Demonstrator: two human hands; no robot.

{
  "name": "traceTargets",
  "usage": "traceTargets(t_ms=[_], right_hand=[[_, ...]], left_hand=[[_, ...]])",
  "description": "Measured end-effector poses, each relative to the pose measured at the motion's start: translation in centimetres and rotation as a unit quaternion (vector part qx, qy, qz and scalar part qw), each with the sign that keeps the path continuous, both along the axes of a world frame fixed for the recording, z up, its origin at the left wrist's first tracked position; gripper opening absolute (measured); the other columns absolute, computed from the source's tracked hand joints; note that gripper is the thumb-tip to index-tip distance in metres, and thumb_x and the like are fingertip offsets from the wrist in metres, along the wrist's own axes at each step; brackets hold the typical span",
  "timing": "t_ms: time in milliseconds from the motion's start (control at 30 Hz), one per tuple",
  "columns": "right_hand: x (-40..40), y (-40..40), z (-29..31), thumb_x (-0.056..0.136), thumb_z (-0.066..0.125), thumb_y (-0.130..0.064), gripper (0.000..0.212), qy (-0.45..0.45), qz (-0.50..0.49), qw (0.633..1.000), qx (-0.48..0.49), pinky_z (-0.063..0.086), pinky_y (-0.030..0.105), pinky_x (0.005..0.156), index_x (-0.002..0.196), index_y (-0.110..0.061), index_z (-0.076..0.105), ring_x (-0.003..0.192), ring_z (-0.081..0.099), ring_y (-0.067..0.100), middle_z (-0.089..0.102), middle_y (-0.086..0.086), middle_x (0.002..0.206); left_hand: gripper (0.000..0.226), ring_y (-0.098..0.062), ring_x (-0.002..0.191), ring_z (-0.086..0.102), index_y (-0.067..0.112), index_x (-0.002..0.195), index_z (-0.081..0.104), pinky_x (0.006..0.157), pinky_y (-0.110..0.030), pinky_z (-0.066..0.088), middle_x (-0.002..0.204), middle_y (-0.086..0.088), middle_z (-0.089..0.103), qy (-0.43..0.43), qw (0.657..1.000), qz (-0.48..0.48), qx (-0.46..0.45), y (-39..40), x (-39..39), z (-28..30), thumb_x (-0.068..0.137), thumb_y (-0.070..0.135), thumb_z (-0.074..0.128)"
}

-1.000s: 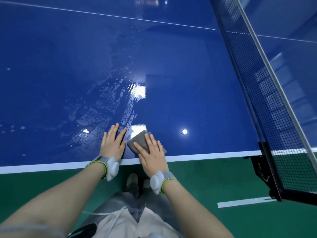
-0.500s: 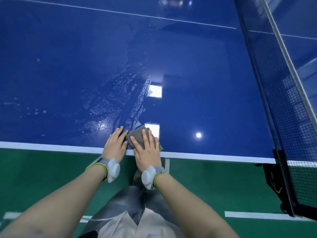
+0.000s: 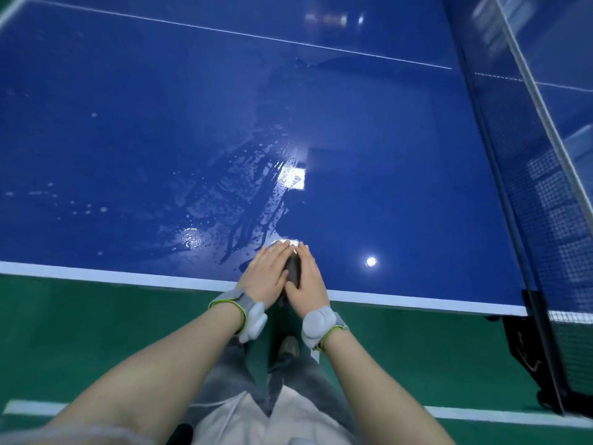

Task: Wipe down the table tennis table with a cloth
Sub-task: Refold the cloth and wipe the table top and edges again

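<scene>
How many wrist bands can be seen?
2. One band is on the left wrist, the other band on the right wrist, both just off the table edge. None seems hidden.

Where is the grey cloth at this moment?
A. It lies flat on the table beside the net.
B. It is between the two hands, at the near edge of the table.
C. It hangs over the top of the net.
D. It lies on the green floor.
B: the grey cloth shows only as a dark strip between the left hand and the right hand, over the white near edge of the table.
</scene>
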State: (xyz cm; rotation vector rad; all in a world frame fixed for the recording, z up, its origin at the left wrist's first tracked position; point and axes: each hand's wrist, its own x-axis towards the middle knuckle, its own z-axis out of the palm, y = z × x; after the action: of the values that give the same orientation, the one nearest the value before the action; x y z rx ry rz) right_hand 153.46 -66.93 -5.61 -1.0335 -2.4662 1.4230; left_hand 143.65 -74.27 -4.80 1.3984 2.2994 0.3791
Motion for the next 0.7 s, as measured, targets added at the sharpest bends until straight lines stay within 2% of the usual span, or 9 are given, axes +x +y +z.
traceTargets(t_ms=[100,200,333,400,467,500,567,633,700], right_hand=[[1.4,0.1,0.3,0.082,0.047,0.009,0.065,-0.018,-0.091,0.996,-0.010,0.011,0.012,0.109,0.143,-0.006,0.033,0.143,0.022,0.017,0.029,0.003,0.152],[1.5,-1.1,-0.1,0.082,0.046,0.008,0.060,-0.038,-0.136,0.990,0.025,0.017,0.024,0.114,0.140,-0.006,0.038,0.142,0.026,0.021,0.035,0.006,0.150],[1.0,-2.5,-0.1,0.082,0.048,0.006,0.060,-0.064,-0.150,0.985,0.051,0.014,0.028,0.116,0.140,-0.005,0.038,0.143,0.023,0.023,0.032,0.008,0.151],[0.4,-3.4,0.1,0.084,0.047,0.004,0.060,-0.083,-0.152,0.982,0.069,0.011,0.030,0.118,0.142,-0.006,0.035,0.144,0.019,0.021,0.028,0.007,0.153],[-0.1,-4.2,0.0,0.085,0.046,0.003,0.061,-0.096,-0.156,0.980,0.081,0.009,0.031,0.118,0.143,-0.008,0.034,0.145,0.015,0.020,0.026,0.005,0.154],[-0.4,-4.5,0.1,0.085,0.046,0.002,0.061,-0.102,-0.159,0.978,0.084,0.008,0.031,0.119,0.144,-0.009,0.033,0.146,0.014,0.019,0.025,0.005,0.154],[-0.7,-5.1,0.1,0.087,0.045,0.001,0.060,-0.118,-0.166,0.975,0.090,0.004,0.029,0.119,0.145,-0.010,0.031,0.146,0.010,0.018,0.022,0.003,0.155],[-0.8,-5.4,0.0,0.088,0.045,-0.001,0.060,-0.131,-0.164,0.973,0.097,-0.002,0.026,0.118,0.145,-0.010,0.029,0.147,0.007,0.018,0.018,0.003,0.156],[-1.2,-5.6,-0.1,0.088,0.045,-0.004,0.059,-0.147,-0.165,0.970,0.101,-0.003,0.026,0.117,0.145,-0.010,0.029,0.147,0.004,0.018,0.015,0.004,0.157]], left_hand=[[0.092,-0.013,0.144,-0.007,0.013,0.148,-0.001,0.110,-0.025,-0.017,0.157,0.000,-0.006,0.054,0.994,-0.065,-0.062,0.4,0.3,-1.5,0.064,0.046,-0.018],[0.089,-0.014,0.143,-0.013,0.014,0.148,-0.007,0.107,-0.025,-0.021,0.156,0.000,-0.013,0.075,0.988,-0.111,-0.079,-0.1,-1.0,-2.3,0.065,0.045,-0.022],[0.086,-0.009,0.132,-0.027,0.013,0.147,-0.010,0.103,-0.023,-0.025,0.153,0.002,-0.019,0.090,0.988,-0.099,-0.072,-1.5,-4.3,-2.4,0.069,0.046,-0.023],[0.074,-0.008,0.135,-0.024,0.013,0.147,-0.009,0.105,-0.024,-0.023,0.155,0.000,-0.016,0.105,0.987,-0.095,-0.077,-2.4,-7.0,-2.3,0.082,0.047,-0.015],[0.058,-0.011,0.141,-0.017,0.013,0.147,-0.009,0.109,-0.026,-0.018,0.155,0.000,-0.014,0.099,0.986,-0.090,-0.100,-3.0,-9.6,-2.0,0.098,0.042,0.005],[0.057,-0.012,0.142,-0.015,0.013,0.147,-0.008,0.110,-0.026,-0.016,0.156,0.000,-0.014,0.095,0.986,-0.085,-0.106,-3.0,-10.5,-1.7,0.101,0.038,0.013],[0.058,-0.013,0.143,-0.015,0.012,0.147,-0.007,0.111,-0.029,-0.016,0.156,-0.001,-0.014,0.104,0.985,-0.087,-0.109,-3.0,-11.2,-1.8,0.101,0.036,0.016],[0.062,-0.015,0.142,-0.015,0.010,0.147,-0.006,0.110,-0.030,-0.019,0.155,-0.002,-0.014,0.111,0.984,-0.100,-0.095,-2.8,-10.3,-2.0,0.096,0.044,0.002],[0.078,-0.017,0.141,-0.013,0.008,0.147,-0.001,0.108,-0.029,-0.022,0.154,-0.004,-0.008,0.112,0.976,-0.168,-0.076,-2.9,-9.1,-2.7,0.085,0.053,-0.018]])
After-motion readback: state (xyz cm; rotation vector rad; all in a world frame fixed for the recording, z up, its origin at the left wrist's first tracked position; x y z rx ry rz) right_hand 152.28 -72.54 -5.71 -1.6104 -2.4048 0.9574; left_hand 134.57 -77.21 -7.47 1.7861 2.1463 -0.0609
